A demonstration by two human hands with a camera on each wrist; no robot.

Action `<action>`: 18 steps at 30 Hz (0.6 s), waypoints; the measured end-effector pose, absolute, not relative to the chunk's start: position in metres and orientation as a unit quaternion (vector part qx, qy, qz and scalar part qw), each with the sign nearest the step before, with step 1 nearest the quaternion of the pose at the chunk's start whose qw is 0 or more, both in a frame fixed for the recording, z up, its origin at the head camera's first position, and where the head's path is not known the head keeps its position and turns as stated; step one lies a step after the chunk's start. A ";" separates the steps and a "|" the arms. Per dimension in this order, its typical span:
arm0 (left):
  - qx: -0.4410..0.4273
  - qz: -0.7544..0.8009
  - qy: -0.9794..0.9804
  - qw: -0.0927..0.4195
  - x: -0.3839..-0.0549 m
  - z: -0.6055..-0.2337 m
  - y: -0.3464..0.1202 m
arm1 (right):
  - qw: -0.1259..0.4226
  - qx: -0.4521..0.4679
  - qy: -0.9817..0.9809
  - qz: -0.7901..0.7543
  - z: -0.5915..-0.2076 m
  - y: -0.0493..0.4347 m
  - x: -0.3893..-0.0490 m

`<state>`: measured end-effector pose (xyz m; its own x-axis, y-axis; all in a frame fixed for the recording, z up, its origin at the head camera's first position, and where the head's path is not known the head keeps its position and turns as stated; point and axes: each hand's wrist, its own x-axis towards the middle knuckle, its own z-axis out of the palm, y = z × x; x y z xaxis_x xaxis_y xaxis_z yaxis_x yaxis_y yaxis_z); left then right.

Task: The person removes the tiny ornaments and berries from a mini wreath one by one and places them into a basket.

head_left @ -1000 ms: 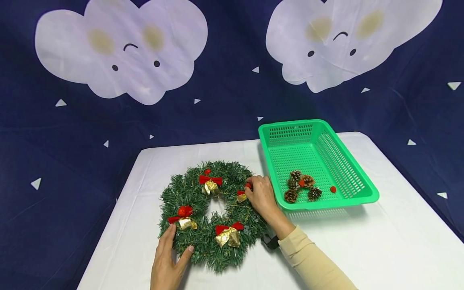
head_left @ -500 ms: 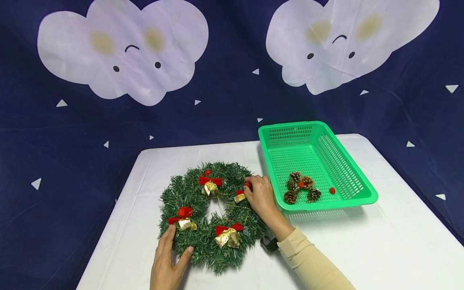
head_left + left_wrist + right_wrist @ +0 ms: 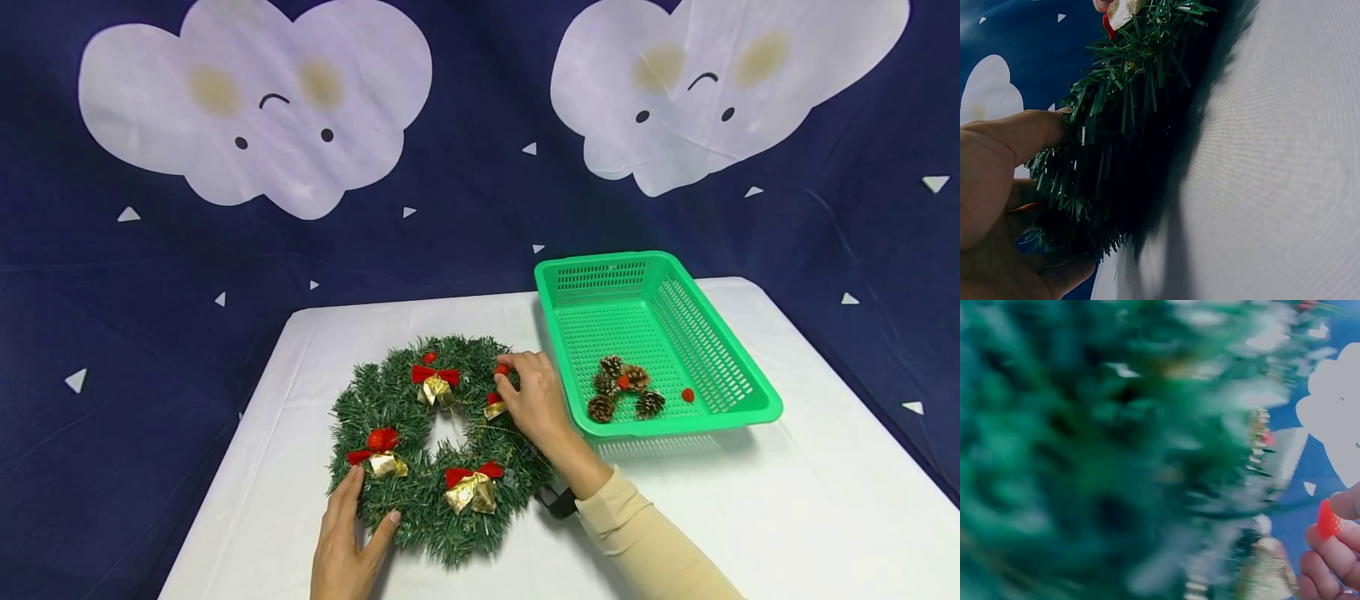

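A green tinsel wreath (image 3: 420, 517) with red-and-gold bows lies on the white table. My left hand (image 3: 348, 537) holds its near left edge; in the left wrist view the thumb and fingers (image 3: 1072, 275) curl about the tinsel. Over the wreath's right side, my right hand (image 3: 536, 396) pinches a small red berry (image 3: 1327, 522) between thumb and fingertips, just above a bow (image 3: 495, 406) it partly covers. Other red berries sit at the left bow (image 3: 381, 438) and the top bow (image 3: 435, 375). Much of the right wrist view is blurred tinsel.
A green perforated basket (image 3: 551, 333) stands to the right of the wreath. Several pine cones (image 3: 649, 404) and loose red berries (image 3: 687, 395) lie in it. Behind the table hangs a dark blue cloth (image 3: 480, 208) with white clouds.
My right hand has lifted slightly and moved a little left with the red berry, which now shows clear at the fingertips. The left hand and wreath stay put.
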<state>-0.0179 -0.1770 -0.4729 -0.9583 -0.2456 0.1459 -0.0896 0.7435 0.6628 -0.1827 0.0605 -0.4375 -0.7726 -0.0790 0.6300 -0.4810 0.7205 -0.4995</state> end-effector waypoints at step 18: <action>0.089 -0.341 -0.929 0.111 -0.019 -0.473 -0.177 | 0.228 0.143 -0.876 0.400 -0.407 0.080 -0.180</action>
<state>-0.0186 -0.1766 -0.4733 -0.9598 -0.2404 0.1452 -0.0893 0.7514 0.6537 -0.1798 0.0800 -0.4068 -0.8551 -0.0669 0.5142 -0.4326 0.6389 -0.6362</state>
